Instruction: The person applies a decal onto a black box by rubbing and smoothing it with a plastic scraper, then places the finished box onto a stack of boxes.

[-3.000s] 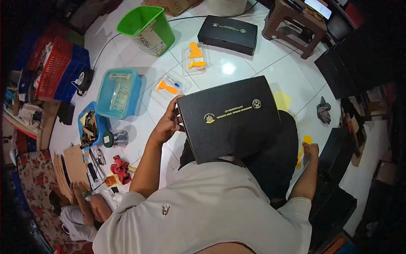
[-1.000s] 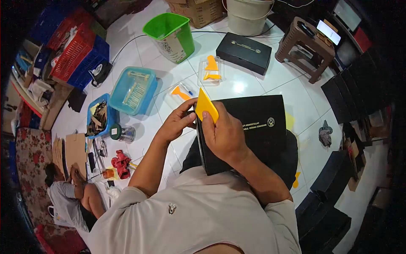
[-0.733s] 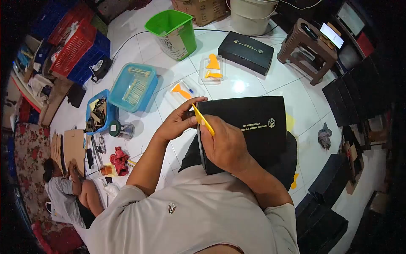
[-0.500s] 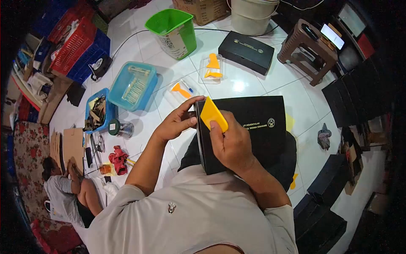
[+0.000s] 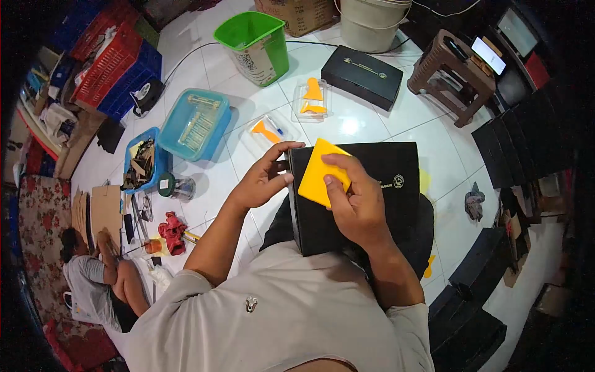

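Observation:
A black box with gold lettering and a round emblem rests across my lap. At the box's upper left edge, my left hand holds the side, with the thumb and fingers bent around its corner. A flat yellow scraper is pinched in my right hand, over the left part of the lid. Its broad face is turned up towards me; whether its lower edge touches the lid I cannot tell.
Ahead on the tiles are clear trays with orange scrapers, another black box, a green bin and a blue tub. A brown stool holds a phone. Another person sits at left; black boxes lie at right.
The yellow scraper has turned from nearly edge-on to broad face up. My right hand has shifted slightly right and its grip has changed. My left hand stays on the box edge.

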Available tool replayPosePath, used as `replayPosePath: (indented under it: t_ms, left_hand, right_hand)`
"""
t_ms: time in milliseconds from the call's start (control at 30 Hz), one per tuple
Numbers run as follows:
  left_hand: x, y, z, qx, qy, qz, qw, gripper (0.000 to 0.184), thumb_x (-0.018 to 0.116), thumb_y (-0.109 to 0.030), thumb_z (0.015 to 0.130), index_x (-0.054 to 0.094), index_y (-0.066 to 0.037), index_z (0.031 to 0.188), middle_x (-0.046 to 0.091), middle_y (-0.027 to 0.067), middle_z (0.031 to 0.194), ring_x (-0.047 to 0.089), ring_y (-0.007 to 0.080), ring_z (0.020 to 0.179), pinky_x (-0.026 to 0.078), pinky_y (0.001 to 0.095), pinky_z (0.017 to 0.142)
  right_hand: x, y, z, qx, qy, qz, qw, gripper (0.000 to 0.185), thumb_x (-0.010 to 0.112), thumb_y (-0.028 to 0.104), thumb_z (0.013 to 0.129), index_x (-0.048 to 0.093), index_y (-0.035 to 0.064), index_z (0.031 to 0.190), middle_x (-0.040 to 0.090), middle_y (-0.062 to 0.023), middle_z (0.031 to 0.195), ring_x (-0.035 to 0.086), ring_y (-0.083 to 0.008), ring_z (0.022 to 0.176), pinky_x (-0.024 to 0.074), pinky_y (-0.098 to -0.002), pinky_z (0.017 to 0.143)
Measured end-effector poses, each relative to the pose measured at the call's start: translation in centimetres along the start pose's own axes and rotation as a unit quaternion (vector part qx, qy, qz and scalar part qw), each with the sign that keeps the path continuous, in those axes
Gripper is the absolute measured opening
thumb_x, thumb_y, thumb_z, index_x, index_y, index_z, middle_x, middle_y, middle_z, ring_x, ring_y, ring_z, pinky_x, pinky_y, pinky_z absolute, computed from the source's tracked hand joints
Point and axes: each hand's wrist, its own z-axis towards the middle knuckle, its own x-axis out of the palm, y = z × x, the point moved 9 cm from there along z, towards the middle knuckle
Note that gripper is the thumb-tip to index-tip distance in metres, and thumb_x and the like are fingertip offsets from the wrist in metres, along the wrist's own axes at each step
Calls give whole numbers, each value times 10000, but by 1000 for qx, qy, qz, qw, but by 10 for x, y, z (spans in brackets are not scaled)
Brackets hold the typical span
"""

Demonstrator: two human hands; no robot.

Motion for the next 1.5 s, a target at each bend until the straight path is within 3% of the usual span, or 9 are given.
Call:
replayPosePath:
  t_ms: [133,200,233,467,667,1067,1133,1200,1500]
  left_hand:
    - [0,-1,-3,-24,10,1,1000,895,803,-197,808,335,-110,1566,404,102,1574,546,226,1288,564,340,921]
    - [3,-6,-5,-23,26,0,999,967,838,-201,773,310,-118,1579,385,99,1585,531,232,1310,564,344,927]
    - [6,-8,-6,-22,42,0,999,1039,873,-206,738,284,-126,1591,366,97,1597,516,238,1333,564,348,932]
    - [8,-11,-6,-41,78,4,996,1156,935,-152,677,249,-153,1608,312,84,1628,484,243,1372,565,350,941]
    - [3,-6,0,-56,94,-35,993,1050,869,-55,753,263,-173,1603,301,63,1620,478,257,1375,562,370,953]
    - [2,-6,8,-67,68,-27,995,761,723,-304,948,345,-100,1577,394,108,1589,612,210,1216,579,386,935]
    - [5,-11,10,-62,64,-52,995,661,678,-283,999,378,-155,1574,566,4,1265,571,95,964,537,294,874]
    - [3,-9,9,-62,63,-35,995,650,670,-279,1005,379,-155,1573,562,7,1258,566,94,960,537,287,858]
    - [12,-27,5,-30,55,10,998,606,643,-244,1016,392,-145,1560,545,27,1306,560,110,1005,528,287,864]
  right_hand:
    - [5,-18,-7,87,14,101,991,262,616,77,962,637,13,1215,717,-193,1041,742,-300,835,569,-357,747]
    - [7,-7,-8,81,72,39,993,277,621,25,958,640,21,1234,703,-110,1064,634,-82,824,524,-249,708]
    - [6,-6,-9,82,73,38,993,277,621,25,958,640,21,1234,703,-110,1064,634,-82,824,524,-249,708]
    - [7,21,-8,-47,51,-64,995,396,628,35,898,570,20,1289,704,-215,1017,724,-345,822,575,-420,747]
    - [16,5,0,32,89,-74,993,444,634,80,873,529,44,1303,703,-245,930,714,-423,820,573,-494,749]
    - [19,34,-1,-46,77,-174,981,363,639,94,832,590,40,1188,700,-197,816,712,-391,714,577,-507,685]
    - [21,36,2,-47,81,-193,977,363,636,95,833,589,34,1188,697,-202,805,712,-394,710,579,-509,676]
    - [23,32,4,-2,98,-198,975,355,629,84,837,630,28,1188,710,-194,964,700,-362,795,544,-466,765]
    - [19,46,21,-8,94,-114,989,265,560,74,864,611,-49,1093,694,-228,845,717,-325,726,537,-380,640]
